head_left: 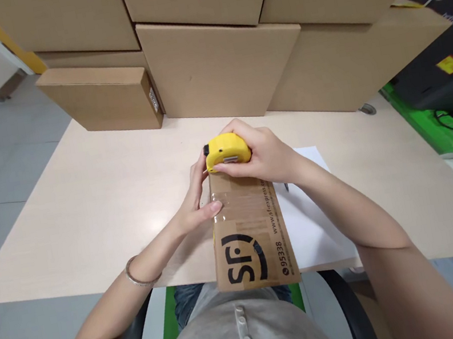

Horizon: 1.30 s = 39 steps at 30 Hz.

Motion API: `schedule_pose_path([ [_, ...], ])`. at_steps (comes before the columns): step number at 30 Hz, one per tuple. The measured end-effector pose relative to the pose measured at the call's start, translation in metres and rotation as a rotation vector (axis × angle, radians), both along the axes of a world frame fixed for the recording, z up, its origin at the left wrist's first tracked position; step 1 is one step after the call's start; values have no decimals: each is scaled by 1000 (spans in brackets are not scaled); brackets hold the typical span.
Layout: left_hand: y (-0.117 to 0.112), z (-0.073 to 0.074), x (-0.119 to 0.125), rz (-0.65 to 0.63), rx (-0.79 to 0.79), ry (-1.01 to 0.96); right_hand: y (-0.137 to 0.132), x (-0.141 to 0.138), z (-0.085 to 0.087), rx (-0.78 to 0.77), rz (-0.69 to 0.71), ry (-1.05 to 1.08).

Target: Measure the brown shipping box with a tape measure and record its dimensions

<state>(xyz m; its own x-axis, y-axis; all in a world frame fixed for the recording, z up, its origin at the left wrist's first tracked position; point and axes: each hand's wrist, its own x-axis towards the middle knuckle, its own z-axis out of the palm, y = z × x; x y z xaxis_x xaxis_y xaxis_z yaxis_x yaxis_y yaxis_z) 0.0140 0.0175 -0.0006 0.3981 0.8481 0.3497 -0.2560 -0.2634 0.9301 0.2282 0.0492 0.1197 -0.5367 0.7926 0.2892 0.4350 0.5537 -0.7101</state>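
A yellow tape measure (pixel 227 148) sits in my right hand (pixel 266 154), whose fingers wrap round its case at the far end of a brown cardboard box (pixel 245 230). The box bears a black SF logo, printed text and clear tape across its top. My left hand (pixel 201 194) holds the box's left side, its thumb lying on the top edge and its fingers up beside the tape measure's mouth. A white sheet of paper (pixel 311 224) lies partly under the box, with the tip of a dark, thin object (pixel 286 186) showing on it.
Large cardboard boxes (pixel 218 67) are stacked along the back of the pale table (pixel 86 216). A smaller flat box (pixel 104 97) stands at the back left. On the right are a black box (pixel 439 64) and a green surface (pixel 423 125) with a dark cable.
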Motion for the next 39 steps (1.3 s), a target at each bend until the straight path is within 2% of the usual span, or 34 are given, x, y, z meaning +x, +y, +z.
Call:
schedule_pose_path([
  [4, 3, -5, -3, 12, 60, 19, -3, 8, 4, 43, -10, -58],
  [8, 5, -4, -5, 22, 126, 54, -10, 46, 5, 14, -105, -33],
  [12, 7, -3, -5, 34, 178, 102, -22, 88, -3, -52, -233, 47],
  [15, 9, -5, -5, 32, 210, 119, -29, 100, -12, -106, -281, 89],
  [21, 10, -4, -5, 52, 180, 98, -29, 95, -20, -134, -284, 112],
  [24, 8, -4, -4, 49, 172, 93, -30, 96, -17, -127, -290, 102],
  [27, 5, -8, -1, 26, 98, 25, -32, 92, -10, -115, -294, 85],
  [31, 3, -10, 3, 1, 39, -58, -31, 67, 3, -58, -252, 75],
  [35, -1, -5, 0, 16, -8, -76, -25, 38, 11, -5, -229, 116],
  [39, -10, -5, -21, 72, -114, -131, -25, 26, 8, -126, -295, 280],
])
